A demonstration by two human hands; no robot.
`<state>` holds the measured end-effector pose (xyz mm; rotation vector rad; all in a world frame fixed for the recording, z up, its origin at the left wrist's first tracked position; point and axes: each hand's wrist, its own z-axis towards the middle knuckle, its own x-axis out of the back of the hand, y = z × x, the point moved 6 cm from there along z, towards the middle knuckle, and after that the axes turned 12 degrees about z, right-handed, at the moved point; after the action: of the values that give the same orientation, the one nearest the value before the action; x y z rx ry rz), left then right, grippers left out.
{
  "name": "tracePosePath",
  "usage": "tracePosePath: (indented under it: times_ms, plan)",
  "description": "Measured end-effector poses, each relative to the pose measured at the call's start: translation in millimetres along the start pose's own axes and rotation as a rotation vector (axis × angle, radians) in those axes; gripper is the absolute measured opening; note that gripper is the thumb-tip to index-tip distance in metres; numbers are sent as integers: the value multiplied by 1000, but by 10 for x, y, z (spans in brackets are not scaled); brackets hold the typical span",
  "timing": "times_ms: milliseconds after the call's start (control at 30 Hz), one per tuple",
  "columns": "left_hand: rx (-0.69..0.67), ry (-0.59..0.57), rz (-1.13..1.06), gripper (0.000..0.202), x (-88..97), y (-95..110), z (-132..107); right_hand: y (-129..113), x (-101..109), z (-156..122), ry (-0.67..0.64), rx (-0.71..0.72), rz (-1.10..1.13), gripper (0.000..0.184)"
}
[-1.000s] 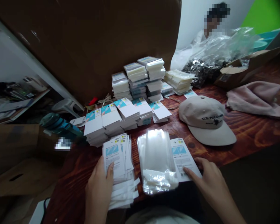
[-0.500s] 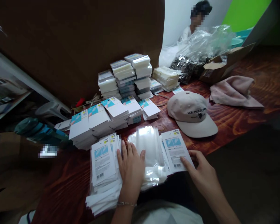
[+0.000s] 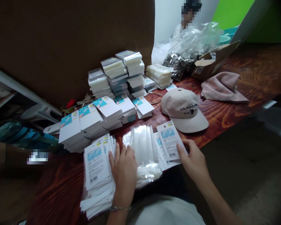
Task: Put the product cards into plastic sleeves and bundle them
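My left hand (image 3: 124, 167) lies flat with fingers spread, between a fanned pile of white printed cards (image 3: 97, 165) and a stack of clear plastic sleeves (image 3: 141, 147), its fingertips on the sleeves' left edge. My right hand (image 3: 193, 159) pinches the lower right corner of a white and blue printed card (image 3: 170, 140), which is lifted a little above a few more cards lying under it. Both hands are near the front edge of the wooden table (image 3: 227, 115).
Behind the sleeves lie several stacks of packed cards (image 3: 100, 114) and taller stacks (image 3: 121, 73) against a brown board. A beige cap (image 3: 184, 109), a pink cloth (image 3: 222, 89), a cardboard box (image 3: 212, 61) and a plastic bag (image 3: 189, 47) are to the right. Another person sits behind.
My left hand left the card pile and now rests flat by the clear sleeves. My right hand has taken hold of the top card and raised it. The camera has shifted right.
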<state>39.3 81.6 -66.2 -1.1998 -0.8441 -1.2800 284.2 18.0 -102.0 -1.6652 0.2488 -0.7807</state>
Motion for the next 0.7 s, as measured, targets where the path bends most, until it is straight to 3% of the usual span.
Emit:
tracePosePath:
  times_ms: [167, 300, 400, 467, 533, 633, 700]
  plan:
    - [90, 53, -367, 40, 230, -99, 42, -30, -96, 26, -26, -15, 89, 24]
    - [312, -15, -884, 43, 270, -202, 19, -37, -2, -38, 71, -33, 200, 31]
    - [471, -1, -1208, 54, 249, -238, -21, -130, 114, -157, 103, -75, 433, 36]
    - [534, 3, -1362, 49, 227, -243, -39, -224, 117, -269, 2, -180, 648, 35]
    - [561, -25, -1473, 37, 211, -231, -54, -349, 69, -402, -182, -297, 761, 31]
    - [565, -81, -1556, 28, 238, -209, -87, -522, -11, -568, -474, -340, 660, 26]
    - [566, -110, -1615, 26, 279, -192, -115, -574, -62, -608, -601, -304, 540, 25]
